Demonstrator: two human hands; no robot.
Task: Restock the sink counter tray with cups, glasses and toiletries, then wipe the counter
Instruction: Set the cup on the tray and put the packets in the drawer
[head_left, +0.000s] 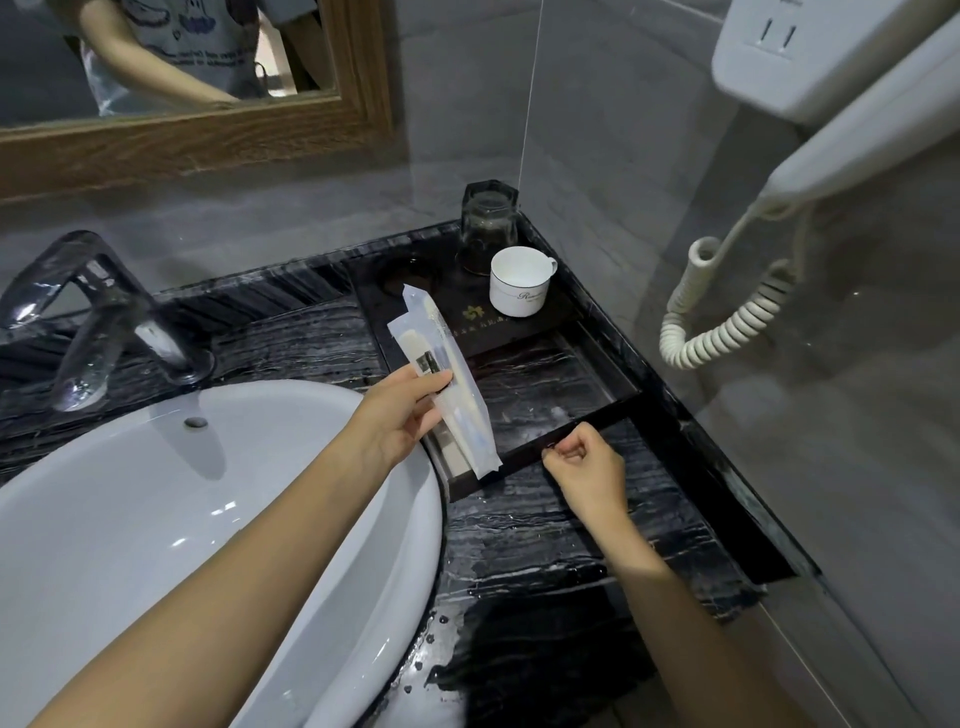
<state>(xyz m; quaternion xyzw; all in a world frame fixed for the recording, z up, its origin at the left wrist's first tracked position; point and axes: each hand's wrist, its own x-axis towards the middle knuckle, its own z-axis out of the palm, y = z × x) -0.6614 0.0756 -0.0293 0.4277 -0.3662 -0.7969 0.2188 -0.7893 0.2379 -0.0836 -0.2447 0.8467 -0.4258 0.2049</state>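
- Left hand (402, 410): closed in a pinch on a fan of sealed toiletry packets (441, 374), thumb on top, fingers under; it grips them about mid-length.
- Packets: long, flat, translucent-white sleeves, at least two, one with a small dark label by the thumb. Long axis runs roughly 11 o'clock to 5 o'clock; lower ends dip over the tray's left edge.
- Right hand (582, 460): loosely curled, thumb and forefinger nipped together at the tray's front rim. Whether it holds anything cannot be told; nothing visible in it.
- Tray (613, 364): black, on the dark marbled counter (545, 530) right of the sink basin (208, 493). Front compartment looks bare, and lies at about 3 o'clock from the left hand, just beside the packets.
- Back section: white cup (518, 283) upright, inverted glass (488, 228) behind it at 11 o'clock; round recess at 9 o'clock of the cup is vacant.
- Judgement: the left hand is nearer and loaded; the drop turns on swinging the packets' long axis to fit the compartment.
- Counter shows water droplets near the front edge; wipe not yet done.
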